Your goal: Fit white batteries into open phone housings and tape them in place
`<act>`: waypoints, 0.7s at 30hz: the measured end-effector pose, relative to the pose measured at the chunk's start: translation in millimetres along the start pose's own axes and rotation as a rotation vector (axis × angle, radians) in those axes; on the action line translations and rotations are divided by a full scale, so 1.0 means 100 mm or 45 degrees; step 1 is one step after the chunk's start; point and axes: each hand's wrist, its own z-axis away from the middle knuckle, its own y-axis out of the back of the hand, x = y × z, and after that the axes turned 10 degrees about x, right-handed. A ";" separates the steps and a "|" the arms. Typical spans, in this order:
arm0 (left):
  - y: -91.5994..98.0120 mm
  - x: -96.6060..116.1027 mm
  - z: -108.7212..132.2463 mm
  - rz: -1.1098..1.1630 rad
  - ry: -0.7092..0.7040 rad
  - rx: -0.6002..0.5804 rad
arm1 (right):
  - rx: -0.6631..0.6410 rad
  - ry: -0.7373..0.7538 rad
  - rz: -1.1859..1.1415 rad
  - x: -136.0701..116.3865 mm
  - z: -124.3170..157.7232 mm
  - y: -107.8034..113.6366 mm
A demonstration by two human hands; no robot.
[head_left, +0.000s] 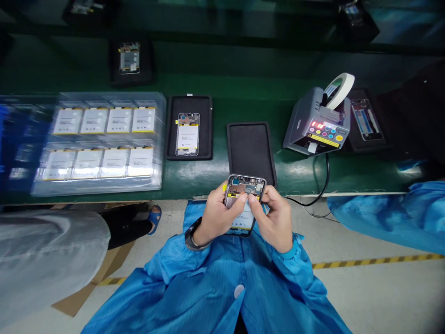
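Both hands hold an opened phone body over my lap, just in front of the green bench edge. My left hand wraps its left side, thumb lying across the middle. My right hand grips the right side, its thumb and forefinger pinched on the board near the battery's top edge. Circuit boards show at the phone's top, a white battery below. A dark watch sits on my left wrist. An empty black holder tray lies on the bench right behind the phone.
A second black tray holds another opened phone. Clear trays of white batteries lie at the left. A grey tape dispenser with a white roll stands at the right, its cable hanging over the edge. Other people's sleeves show at both sides.
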 end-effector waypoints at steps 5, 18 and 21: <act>-0.03 -0.11 -0.07 0.099 0.172 0.030 | -0.024 -0.138 -0.168 0.09 -0.07 -0.17; 0.06 -0.47 -0.66 0.323 0.613 0.159 | 0.787 -0.438 -0.228 0.70 -1.35 1.11; 0.04 -0.52 -0.68 0.312 0.601 0.181 | 0.773 -0.494 -0.243 0.68 -1.40 1.04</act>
